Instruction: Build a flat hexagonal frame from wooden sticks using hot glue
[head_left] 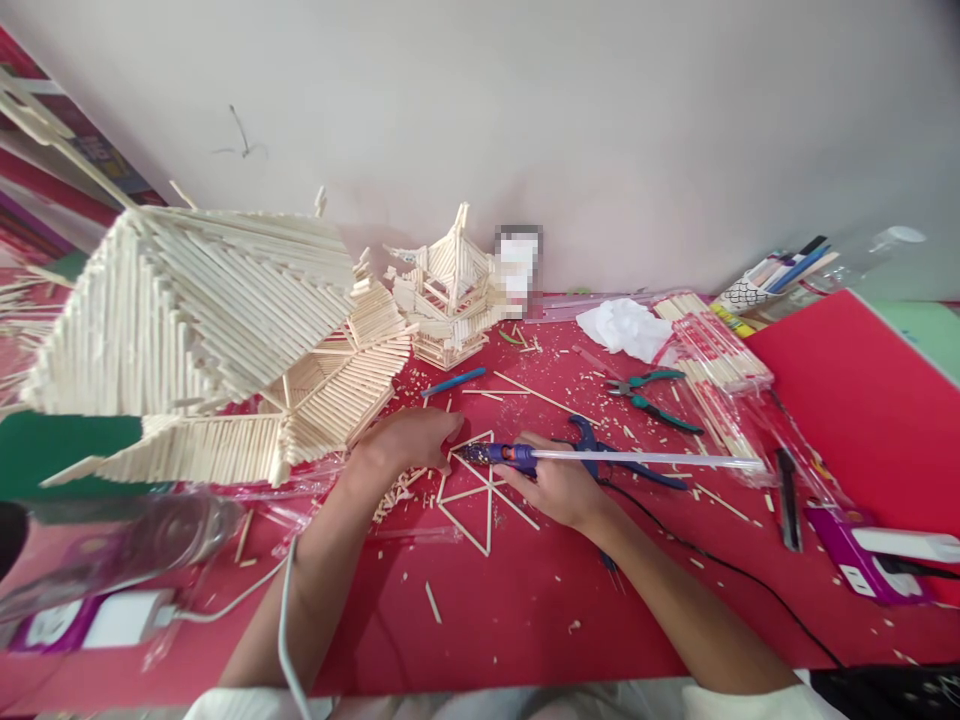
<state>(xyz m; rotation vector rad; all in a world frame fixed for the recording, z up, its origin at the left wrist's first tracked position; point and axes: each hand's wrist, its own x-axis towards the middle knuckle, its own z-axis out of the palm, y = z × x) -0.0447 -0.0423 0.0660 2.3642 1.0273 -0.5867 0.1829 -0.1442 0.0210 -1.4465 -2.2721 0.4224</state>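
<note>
A pixelated patch masks an item against the wall; its identity cannot be told. The right hand covers the glue gun grip and trigger. The large stick roof model runs off the left edge. A clear bottle at lower left is blurred. The black cord leaves the frame at bottom right.

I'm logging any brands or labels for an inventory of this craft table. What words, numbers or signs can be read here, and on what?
None can be read.
Chopstick packets: red print on the wrappers, too small to read.
Pen cup: a dark pattern, no legible words.
Patch by the small stick model: blurred out.
Hot glue gun in the right hand: no visible label.
Purple power strip: no legible marking.
</note>
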